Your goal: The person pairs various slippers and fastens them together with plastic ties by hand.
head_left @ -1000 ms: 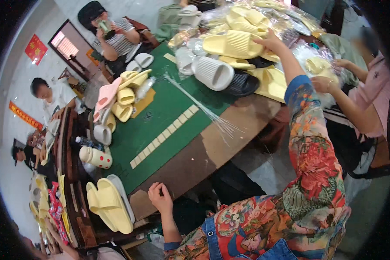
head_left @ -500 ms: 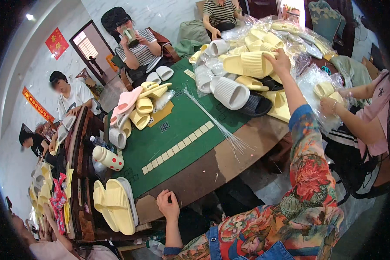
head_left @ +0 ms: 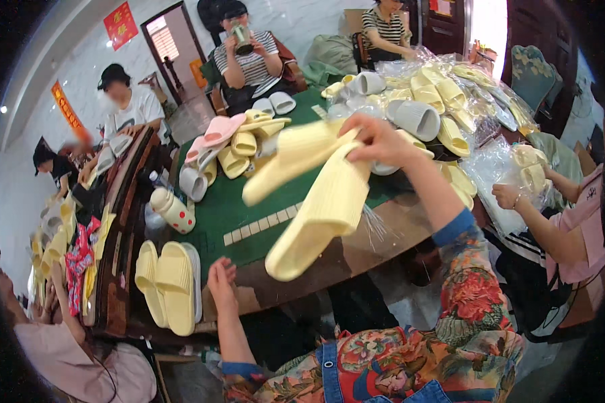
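Note:
My right hand (head_left: 382,142) grips a pair of pale yellow slippers (head_left: 324,209) at their ends and holds them above the table. The pair hangs tilted toward the lower left, one slipper blurred by motion. Near the table's front edge, my left hand (head_left: 223,282) holds nothing, its fingers loosely bent and a little apart. To its left stand more yellow slippers (head_left: 176,285), with a white one partly hidden behind them. Under the held pair lie thin white ties (head_left: 376,228), mostly covered from sight.
The green-topped table (head_left: 215,232) bears a pile of pink, yellow and grey slippers (head_left: 223,131) and a larger heap of bagged slippers (head_left: 444,87). A spotted bottle (head_left: 173,209) stands left. A co-worker's hands (head_left: 511,195) handle a bagged pair at right; other people sit around.
My right hand has come back from the heap toward the table's middle, bringing the yellow slippers with it. My left hand has shifted slightly left and up. The whole view has turned a little.

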Motion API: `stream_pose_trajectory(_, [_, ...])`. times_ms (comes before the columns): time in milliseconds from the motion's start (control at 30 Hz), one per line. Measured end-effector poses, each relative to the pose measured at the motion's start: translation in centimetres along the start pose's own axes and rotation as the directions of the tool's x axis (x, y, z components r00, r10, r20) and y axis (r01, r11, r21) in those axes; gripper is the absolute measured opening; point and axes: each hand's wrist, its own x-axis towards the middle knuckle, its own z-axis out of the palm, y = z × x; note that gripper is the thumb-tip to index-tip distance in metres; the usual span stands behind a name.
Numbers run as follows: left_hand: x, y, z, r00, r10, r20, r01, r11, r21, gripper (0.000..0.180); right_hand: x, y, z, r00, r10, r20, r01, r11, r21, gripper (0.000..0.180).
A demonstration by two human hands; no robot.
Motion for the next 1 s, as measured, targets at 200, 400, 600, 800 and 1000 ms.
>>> stream_pose_trajectory(200, [2.3, -0.7, 1.9, 0.837, -0.329, 0.437, 0.433, 0.887, -0.162, 0.058, 4.1, 2.0, 11.3, 0.843, -0.056, 0.535, -0.101, 0.960, 0.260, 0.041])
stream_pose_trajectory(400, [-3.0, -2.0, 1.7, 0.973, -0.218, 0.081, 0.230, 0.951, -0.205, 0.027, 7.3, 3.8, 12.5, 0.931, 0.135, 0.338, -0.042, 0.962, -0.268, 0.062])
stream_pose_trajectory(600, [-6.8, -3.7, 0.3, 0.896, 0.430, 0.114, -0.327, 0.466, 0.822, 0.049, 5.3, 12.0, 16.3, 0.927, 0.114, -0.358, -0.202, 0.955, -0.218, 0.048])
stream_pose_trajectory(800, [-7.0, 0.0, 1.5, 0.904, 0.380, 0.194, -0.414, 0.668, 0.618, 0.024, -1.3, 10.7, 19.1, 0.900, 0.240, -0.365, -0.323, 0.928, -0.187, 0.047])
stream_pose_trajectory(1000, [-1.3, -0.9, 5.8, 0.892, 0.192, 0.408, -0.449, 0.473, 0.758, 0.070, -3.0, 8.4, 20.8, 0.890, 0.392, -0.233, -0.449, 0.845, -0.292, 0.059])
